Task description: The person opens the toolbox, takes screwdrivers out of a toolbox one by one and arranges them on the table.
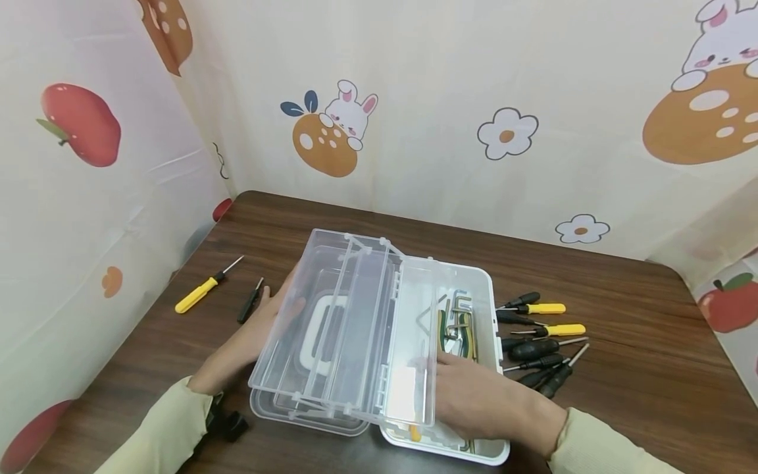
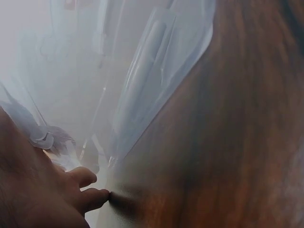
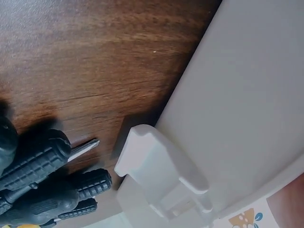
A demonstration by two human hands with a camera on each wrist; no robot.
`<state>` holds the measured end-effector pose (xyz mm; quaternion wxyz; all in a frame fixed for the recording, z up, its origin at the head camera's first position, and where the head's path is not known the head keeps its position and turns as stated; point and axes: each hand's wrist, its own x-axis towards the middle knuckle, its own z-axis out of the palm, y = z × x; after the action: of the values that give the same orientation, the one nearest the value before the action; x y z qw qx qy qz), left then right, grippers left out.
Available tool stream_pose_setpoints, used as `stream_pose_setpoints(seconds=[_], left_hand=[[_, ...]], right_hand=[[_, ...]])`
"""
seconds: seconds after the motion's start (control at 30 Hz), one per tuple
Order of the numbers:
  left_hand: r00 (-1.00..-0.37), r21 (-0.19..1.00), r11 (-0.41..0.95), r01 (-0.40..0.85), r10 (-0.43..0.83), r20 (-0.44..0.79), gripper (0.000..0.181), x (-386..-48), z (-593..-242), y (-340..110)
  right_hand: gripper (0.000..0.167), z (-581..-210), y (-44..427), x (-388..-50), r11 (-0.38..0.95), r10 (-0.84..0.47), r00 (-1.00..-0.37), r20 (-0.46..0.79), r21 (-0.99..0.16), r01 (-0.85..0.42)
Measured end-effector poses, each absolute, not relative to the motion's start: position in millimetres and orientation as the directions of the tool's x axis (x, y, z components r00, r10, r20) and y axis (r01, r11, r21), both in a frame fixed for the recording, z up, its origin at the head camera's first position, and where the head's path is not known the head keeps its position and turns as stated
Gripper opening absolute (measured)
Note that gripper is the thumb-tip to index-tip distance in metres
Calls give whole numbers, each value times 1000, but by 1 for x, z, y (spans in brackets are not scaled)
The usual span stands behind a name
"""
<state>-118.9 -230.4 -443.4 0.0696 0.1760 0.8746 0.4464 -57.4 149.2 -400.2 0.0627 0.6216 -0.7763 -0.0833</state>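
Note:
A toolbox stands with its clear lid (image 1: 322, 309) swung to the left and its white tub (image 1: 489, 289) to the right. My left hand (image 1: 274, 322) is at the lid's left side, partly behind the clear plastic, fingers extended. In the left wrist view its fingertips (image 2: 97, 198) show beside the plastic. My right hand (image 1: 474, 395) reaches down into the tub, its fingers hidden by a translucent flap (image 1: 411, 336). Near it in the tub lie hex keys (image 1: 460, 301) and a tool with green-and-yellow handles (image 1: 466, 339).
Several black and yellow screwdrivers (image 1: 547, 330) lie right of the tub; black handles (image 3: 35, 161) and the tub's white latch (image 3: 161, 166) show in the right wrist view. A yellow screwdriver (image 1: 198, 295) and a small black one (image 1: 250, 301) lie at left. A patterned curtain (image 1: 426, 131) hangs behind.

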Motion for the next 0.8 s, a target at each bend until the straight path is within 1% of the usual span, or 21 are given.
stream_pose_setpoints(seconds=[0.1,0.23,0.33,0.43,0.5,0.63,0.8], left_hand=[[-927,806,537,249,373,38,66,-118,-442,-230],[-924,809,530,255,380,42,66,-118,-442,-229],[-923,807,529,262,382,48,65,-118,-441,-228],[-925,803,538,255,377,42,66,-117,-441,-229],[-926,804,537,255,375,43,66,-117,-441,-229],[-926,802,537,262,373,52,66,-118,-441,-229],[-923,797,538,275,379,62,65,-118,-441,-230]], right_hand=[[31,-400,149,-58,211,-977,-215,-2,185,-960],[36,-400,151,-56,217,-976,-219,8,171,-961],[41,-398,152,-55,213,-977,-212,26,200,-956],[39,-394,154,-55,211,-977,-209,31,231,-950],[39,-391,156,-55,225,-974,-227,18,226,-948],[41,-383,162,-54,270,-960,-278,-26,170,-948],[29,-376,168,-52,319,-945,-326,-26,148,-936]])
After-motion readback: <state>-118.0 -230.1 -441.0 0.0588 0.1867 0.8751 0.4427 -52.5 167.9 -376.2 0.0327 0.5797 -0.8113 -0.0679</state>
